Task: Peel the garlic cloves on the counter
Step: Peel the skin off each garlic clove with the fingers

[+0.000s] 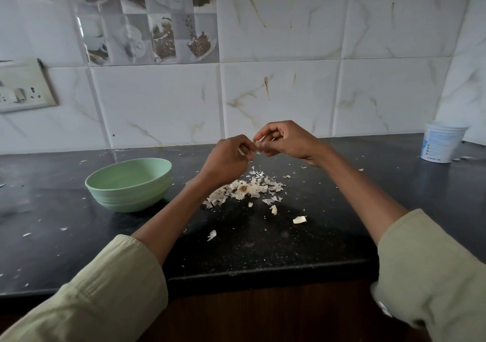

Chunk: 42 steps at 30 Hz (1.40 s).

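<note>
Both hands are raised above the black counter [263,244]. My left hand [228,159] and my right hand [286,139] meet at a small garlic clove [259,147], each pinching it with curled fingertips; most of the clove is hidden by the fingers. Below them lies a pile of white garlic skins [247,189] with a dry garlic root base in it. Loose cloves lie nearer to me: one [300,219] at the right, a smaller one [274,209], and a pale piece [212,235] to the left.
A pale green bowl [128,184] stands left of the pile; its inside is hidden from this angle. A white plastic tub [441,144] sits at the back right by the tiled wall. A wall socket [23,89] is at the left. Skin flakes are scattered over the counter.
</note>
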Each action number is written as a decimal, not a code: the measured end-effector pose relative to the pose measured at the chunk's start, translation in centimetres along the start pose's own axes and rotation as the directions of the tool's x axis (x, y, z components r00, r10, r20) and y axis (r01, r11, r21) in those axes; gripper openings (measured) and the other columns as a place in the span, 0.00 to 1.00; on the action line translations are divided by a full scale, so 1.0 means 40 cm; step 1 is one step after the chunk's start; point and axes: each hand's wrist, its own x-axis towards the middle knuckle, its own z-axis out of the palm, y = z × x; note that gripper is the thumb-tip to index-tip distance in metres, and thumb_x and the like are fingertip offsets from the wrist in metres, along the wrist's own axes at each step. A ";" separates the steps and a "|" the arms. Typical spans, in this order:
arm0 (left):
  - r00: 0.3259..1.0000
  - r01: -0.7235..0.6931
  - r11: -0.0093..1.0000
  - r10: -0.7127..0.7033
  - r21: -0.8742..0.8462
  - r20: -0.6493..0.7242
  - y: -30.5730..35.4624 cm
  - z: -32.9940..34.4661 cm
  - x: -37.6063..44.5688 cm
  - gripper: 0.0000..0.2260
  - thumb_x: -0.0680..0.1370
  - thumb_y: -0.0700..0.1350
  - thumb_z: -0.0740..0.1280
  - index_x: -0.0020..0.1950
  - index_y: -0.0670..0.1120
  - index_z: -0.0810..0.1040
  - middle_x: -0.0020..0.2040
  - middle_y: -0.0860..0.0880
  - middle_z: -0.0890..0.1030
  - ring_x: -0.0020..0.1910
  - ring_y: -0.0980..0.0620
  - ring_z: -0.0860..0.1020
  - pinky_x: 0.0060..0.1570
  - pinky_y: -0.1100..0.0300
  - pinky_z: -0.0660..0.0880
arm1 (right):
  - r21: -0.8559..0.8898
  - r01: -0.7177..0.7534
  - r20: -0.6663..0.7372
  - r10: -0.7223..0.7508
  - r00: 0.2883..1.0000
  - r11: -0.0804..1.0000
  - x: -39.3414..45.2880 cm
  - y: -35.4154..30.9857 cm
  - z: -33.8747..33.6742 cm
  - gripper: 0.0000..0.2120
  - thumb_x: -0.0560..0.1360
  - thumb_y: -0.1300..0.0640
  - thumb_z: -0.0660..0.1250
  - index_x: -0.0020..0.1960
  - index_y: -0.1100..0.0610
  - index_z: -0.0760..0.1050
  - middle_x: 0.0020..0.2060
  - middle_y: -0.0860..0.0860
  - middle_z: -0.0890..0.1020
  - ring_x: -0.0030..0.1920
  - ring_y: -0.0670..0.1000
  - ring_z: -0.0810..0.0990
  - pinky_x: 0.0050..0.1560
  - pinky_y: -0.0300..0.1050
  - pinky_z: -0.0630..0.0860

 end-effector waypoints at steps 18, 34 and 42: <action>0.997 0.028 0.999 -0.030 -0.021 -0.074 0.003 0.009 -0.009 0.09 0.84 0.42 0.65 0.45 0.44 0.80 0.35 0.49 0.86 0.30 0.51 0.84 0.30 0.59 0.76 | -0.290 0.132 -0.160 -0.184 0.970 0.948 0.001 -0.014 0.074 0.13 0.70 0.59 0.80 0.47 0.57 0.77 0.35 0.50 0.83 0.36 0.45 0.80 0.40 0.43 0.76; 0.998 0.058 0.956 -0.066 -0.287 -0.018 0.004 0.014 -0.010 0.07 0.86 0.40 0.63 0.53 0.39 0.78 0.39 0.44 0.86 0.32 0.47 0.85 0.33 0.63 0.76 | -0.236 0.143 -0.141 -0.180 0.974 0.961 -0.006 -0.033 0.075 0.09 0.71 0.64 0.75 0.46 0.59 0.75 0.34 0.46 0.80 0.32 0.40 0.77 0.36 0.34 0.72; 0.997 0.044 0.983 -0.055 -0.178 -0.059 0.000 0.018 -0.006 0.09 0.85 0.43 0.60 0.48 0.42 0.75 0.35 0.43 0.80 0.29 0.51 0.79 0.37 0.48 0.80 | -0.286 0.112 -0.174 -0.166 0.971 0.952 -0.005 -0.027 0.059 0.08 0.71 0.63 0.73 0.47 0.55 0.77 0.37 0.46 0.82 0.33 0.42 0.77 0.38 0.38 0.73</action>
